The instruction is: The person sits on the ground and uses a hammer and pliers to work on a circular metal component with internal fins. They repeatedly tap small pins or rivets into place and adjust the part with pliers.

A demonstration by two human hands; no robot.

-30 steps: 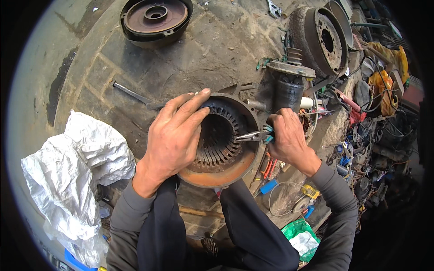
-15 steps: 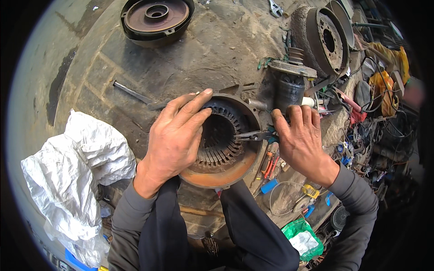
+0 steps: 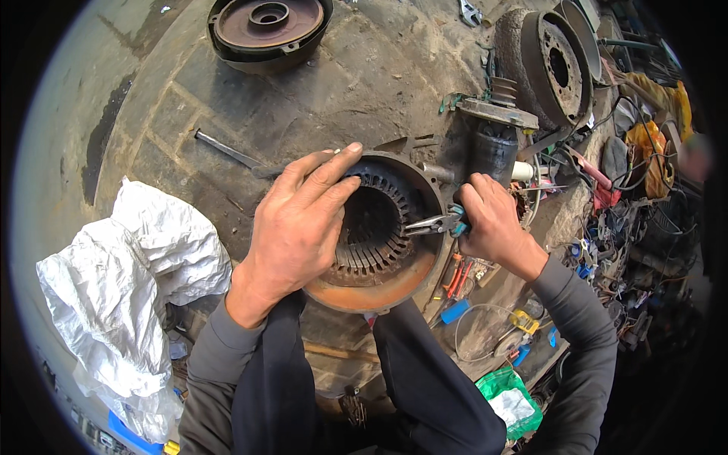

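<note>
A round motor stator (image 3: 375, 297) with an orange-brown inner rim and a ring of dark slots stands between my knees. Across its left rim lies my left hand (image 3: 299, 216), fingers stretched up and to the right, thumb hidden. My right hand (image 3: 493, 220) is closed around the teal handles of a pair of pliers (image 3: 431, 225). The pliers' jaws point left and reach the slotted ring at its right side; whether they grip anything there is too small to tell. A metal rod (image 3: 227, 149) lies left of the stator, its near end close to my left hand.
A round metal housing (image 3: 269, 26) sits at the far left. Beyond my right hand are a dark cylindrical part (image 3: 493, 148) and a rusty wheel-like drum (image 3: 557, 68). Red-handled pliers (image 3: 457, 277), a green bag (image 3: 523, 402) and jumbled scrap lie right; white sacking (image 3: 114, 303) lies left.
My right hand has turned and closed more tightly round the handles, its forearm shifting left. The pliers' jaws are tilted slightly differently. My left hand stays on the rim.
</note>
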